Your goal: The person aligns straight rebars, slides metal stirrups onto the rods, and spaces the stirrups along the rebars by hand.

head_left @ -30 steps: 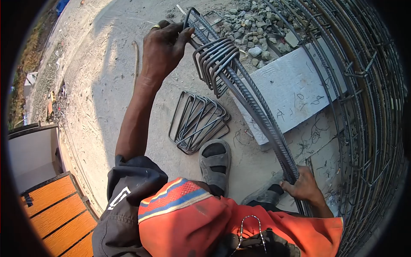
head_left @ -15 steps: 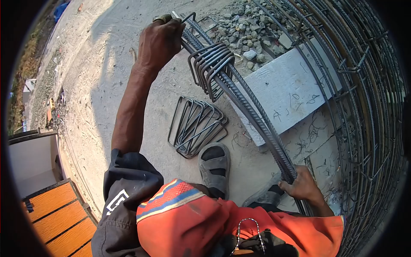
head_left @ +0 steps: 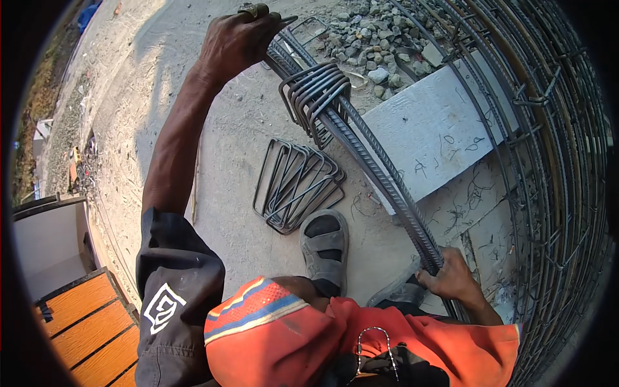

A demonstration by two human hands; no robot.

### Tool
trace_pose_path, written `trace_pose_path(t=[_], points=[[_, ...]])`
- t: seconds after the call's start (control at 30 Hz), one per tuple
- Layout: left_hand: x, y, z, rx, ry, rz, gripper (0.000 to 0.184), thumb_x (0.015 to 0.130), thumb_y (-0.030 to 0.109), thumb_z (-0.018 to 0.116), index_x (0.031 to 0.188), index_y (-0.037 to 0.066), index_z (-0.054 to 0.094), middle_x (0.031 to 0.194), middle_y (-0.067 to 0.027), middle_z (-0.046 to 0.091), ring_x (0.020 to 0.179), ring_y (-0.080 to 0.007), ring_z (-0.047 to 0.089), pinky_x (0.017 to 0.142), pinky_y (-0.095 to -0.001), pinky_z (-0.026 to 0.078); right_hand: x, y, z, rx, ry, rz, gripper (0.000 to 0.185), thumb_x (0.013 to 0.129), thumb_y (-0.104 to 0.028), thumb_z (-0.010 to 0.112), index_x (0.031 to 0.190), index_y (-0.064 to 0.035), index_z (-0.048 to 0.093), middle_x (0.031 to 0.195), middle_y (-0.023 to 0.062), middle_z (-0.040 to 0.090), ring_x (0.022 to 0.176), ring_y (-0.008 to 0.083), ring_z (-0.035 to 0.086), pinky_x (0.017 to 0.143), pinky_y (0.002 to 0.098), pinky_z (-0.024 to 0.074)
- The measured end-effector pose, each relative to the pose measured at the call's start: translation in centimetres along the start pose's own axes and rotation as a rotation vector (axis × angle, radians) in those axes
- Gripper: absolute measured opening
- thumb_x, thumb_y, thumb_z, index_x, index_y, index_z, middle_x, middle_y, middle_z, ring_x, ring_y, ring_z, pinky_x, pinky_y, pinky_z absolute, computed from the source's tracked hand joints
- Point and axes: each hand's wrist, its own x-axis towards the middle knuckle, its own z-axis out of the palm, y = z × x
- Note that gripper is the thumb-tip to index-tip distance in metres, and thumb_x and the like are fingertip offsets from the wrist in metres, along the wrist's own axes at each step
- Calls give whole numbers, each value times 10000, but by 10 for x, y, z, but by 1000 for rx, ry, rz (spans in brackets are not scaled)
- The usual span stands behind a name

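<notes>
My left hand (head_left: pixel 240 42) is closed at the upper end of a bundle of ribbed steel bars (head_left: pixel 380 171), its fingers curled on a dark bent metal piece by the bar tips. Several bent stirrups (head_left: pixel 316 93) hang around the bars just below that hand. My right hand (head_left: pixel 451 274) is wrapped round the lower part of the bundle. On the ground beneath, a fanned pile of loose stirrups (head_left: pixel 298 184) lies in front of my sandalled foot (head_left: pixel 324 251).
A white slab (head_left: pixel 445 126) lies under and right of the bars. Gravel (head_left: pixel 371 42) is heaped behind it. A tall rebar cage (head_left: pixel 554 161) curves along the right side. Orange boards (head_left: pixel 90 322) stand at the lower left.
My left hand has moved up and left, to the far tips of the bars. The hanging stirrups have shifted slightly left in view. My right hand keeps its hold.
</notes>
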Motion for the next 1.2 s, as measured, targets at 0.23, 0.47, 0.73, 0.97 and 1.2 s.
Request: trace_pose_path(t=[0.23,0.47,0.73,0.97,1.2], points=[[33,11,-12,9,-222,-47,91,854,96,576,890,28,623,780,-104,628,662,-238,613,605,-339,506,1,-4,3,-32,-9,-39,182,677,-134,645,732,13,551,612,164,568,572,326,578,576,389,466],[72,47,-31,-159,-329,-91,137,910,130,518,887,10,581,762,-107,626,632,-189,608,593,-312,506,2,3,7,0,-15,10,199,678,-154,644,723,11,543,619,163,569,584,333,583,588,394,471],[-76,94,-10,-903,340,-359,145,935,24,445,1059,-36,489,921,-163,633,908,-189,643,713,-294,549,-6,-3,-14,0,4,-37,194,659,-153,673,727,-3,571,620,146,566,576,312,583,563,389,461],[-77,109,35,-1054,297,-638,754,789,609,596,1165,-43,549,1024,-110,569,1001,-166,494,839,-320,395,-8,-13,-16,-46,22,-87,197,667,-127,685,755,4,566,636,142,570,546,285,567,541,365,452],[-59,128,35,-826,472,-849,334,947,281,520,960,-35,628,712,-52,596,701,-96,550,629,-244,430,-11,-16,-16,-9,18,48,218,653,-145,743,717,-4,590,609,111,586,537,203,547,557,349,453]])
